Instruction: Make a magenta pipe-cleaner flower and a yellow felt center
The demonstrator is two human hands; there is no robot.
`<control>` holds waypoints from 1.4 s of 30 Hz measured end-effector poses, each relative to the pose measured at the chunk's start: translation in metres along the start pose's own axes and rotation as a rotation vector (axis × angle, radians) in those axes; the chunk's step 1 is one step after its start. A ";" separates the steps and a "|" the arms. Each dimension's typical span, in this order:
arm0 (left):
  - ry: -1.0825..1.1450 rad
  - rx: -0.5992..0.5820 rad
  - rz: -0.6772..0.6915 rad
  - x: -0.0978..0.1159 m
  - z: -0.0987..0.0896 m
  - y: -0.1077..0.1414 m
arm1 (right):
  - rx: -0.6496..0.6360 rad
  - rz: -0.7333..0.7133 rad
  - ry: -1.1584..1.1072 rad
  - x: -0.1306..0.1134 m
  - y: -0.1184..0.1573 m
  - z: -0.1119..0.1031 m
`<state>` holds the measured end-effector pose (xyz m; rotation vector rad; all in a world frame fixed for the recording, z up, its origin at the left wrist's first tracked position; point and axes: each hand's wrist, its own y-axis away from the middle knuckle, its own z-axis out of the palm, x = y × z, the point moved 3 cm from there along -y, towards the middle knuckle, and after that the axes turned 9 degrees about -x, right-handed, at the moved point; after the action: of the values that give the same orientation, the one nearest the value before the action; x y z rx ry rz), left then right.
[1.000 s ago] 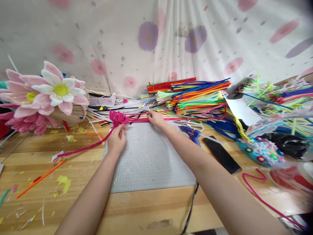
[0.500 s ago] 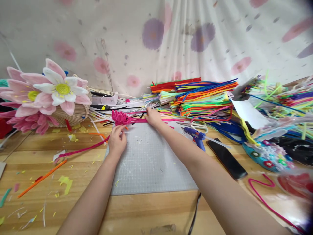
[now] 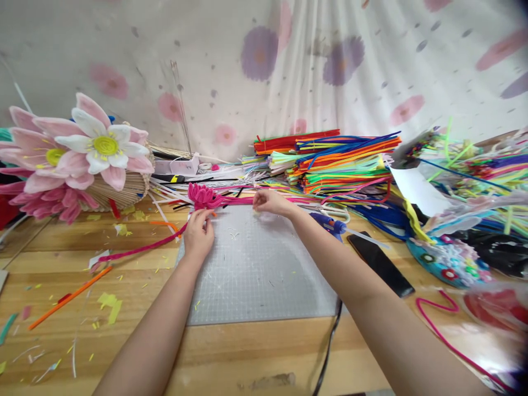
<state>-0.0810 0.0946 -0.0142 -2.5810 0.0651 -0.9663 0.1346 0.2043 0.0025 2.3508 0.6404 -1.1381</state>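
Has the left hand (image 3: 198,236) at the left edge of a grey gridded cutting mat (image 3: 264,275), just below a magenta looped bundle (image 3: 202,196) at the mat's far left corner. Bent fingers there, close to the bundle's base; cannot tell whether clamped on it or merely touching. Just past the fingertips, a small orange tip (image 3: 211,215). Leftward from that hand, over the counter (image 3: 231,352), a long magenta strip (image 3: 140,251), sloping down to a white scrap.

Has the right hand (image 3: 271,202) over the mat's far edge, thumb and fingertips drawn near one another; cannot tell whether closed on the pale bit just beneath. Between bundle and right hand, magenta stems (image 3: 239,200).

Beside the right forearm, partly hidden by it, a blue glue gun (image 3: 328,223); near it, scissors (image 3: 336,212) and a black phone (image 3: 379,261). Farther back, stacked coloured pipe cleaners (image 3: 346,162). Far left, large pink and white flowers (image 3: 82,137).
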 end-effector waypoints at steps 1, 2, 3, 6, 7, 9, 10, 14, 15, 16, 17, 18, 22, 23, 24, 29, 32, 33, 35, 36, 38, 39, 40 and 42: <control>-0.003 -0.002 -0.001 0.000 0.000 0.000 | -0.082 -0.017 0.005 -0.001 0.005 0.000; -0.005 -0.002 0.001 0.000 0.000 0.000 | -0.113 -0.030 0.015 -0.003 0.007 -0.002; -0.006 0.000 0.005 0.000 0.000 0.000 | -0.089 -0.040 0.028 -0.004 0.006 -0.006; 0.001 0.012 0.017 -0.001 0.000 0.001 | 0.165 -0.044 0.093 -0.011 -0.013 -0.021; 0.006 0.018 0.020 -0.001 0.000 0.001 | 0.249 -0.035 0.137 -0.014 -0.024 -0.026; 0.018 0.037 0.020 -0.003 -0.002 0.002 | 0.349 -0.021 0.255 -0.019 -0.048 -0.031; 0.023 0.047 0.019 -0.004 -0.003 0.001 | 0.369 -0.035 0.314 -0.021 -0.061 -0.032; 0.040 0.077 0.016 -0.006 -0.005 0.000 | 0.334 -0.079 0.514 -0.021 -0.097 -0.031; 0.042 0.085 0.016 -0.007 -0.006 0.000 | 0.325 -0.076 0.550 -0.018 -0.102 -0.031; 0.045 0.092 0.016 -0.007 -0.006 -0.001 | 0.323 -0.071 0.581 -0.015 -0.104 -0.031; 0.048 0.096 0.016 -0.007 -0.006 -0.001 | 0.325 -0.066 0.605 -0.012 -0.105 -0.031; 0.051 0.096 0.017 -0.008 -0.006 -0.001 | 0.327 -0.061 0.622 -0.009 -0.105 -0.032; 0.060 0.089 0.022 -0.007 -0.005 -0.001 | 0.314 -0.019 0.632 -0.003 -0.100 -0.029; 0.060 0.090 0.020 -0.007 -0.004 -0.001 | 0.309 -0.006 0.634 -0.004 -0.100 -0.027; 0.059 0.090 0.018 -0.007 -0.004 -0.001 | 0.304 0.005 0.639 -0.005 -0.100 -0.025; 0.062 0.085 0.014 -0.007 -0.004 -0.002 | 0.307 0.036 0.703 -0.010 -0.107 -0.015; 0.063 0.082 0.009 -0.007 -0.005 -0.002 | 0.356 0.052 0.616 -0.010 -0.110 -0.017; 0.064 0.080 0.009 -0.007 -0.005 -0.002 | 0.392 0.052 0.539 -0.010 -0.109 -0.019; 0.064 0.079 0.015 -0.006 -0.005 -0.002 | 0.472 0.036 0.319 -0.012 -0.105 -0.027; 0.063 0.081 0.019 -0.006 -0.005 -0.002 | 0.501 0.022 0.186 -0.014 -0.101 -0.032; 0.065 0.085 0.025 -0.006 -0.004 -0.002 | 0.472 -0.027 -0.075 -0.020 -0.087 -0.038; 0.065 0.087 0.026 -0.007 -0.004 -0.002 | 0.405 -0.054 -0.182 -0.024 -0.078 -0.039; 0.065 0.088 0.027 -0.007 -0.004 -0.002 | 0.286 -0.098 -0.259 -0.029 -0.067 -0.039; 0.067 0.090 0.030 -0.007 -0.004 -0.002 | -0.078 -0.141 -0.283 -0.038 -0.044 -0.031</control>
<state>-0.0888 0.0966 -0.0152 -2.4598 0.0760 -1.0207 0.1066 0.2491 0.0422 2.0533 0.7404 -1.4472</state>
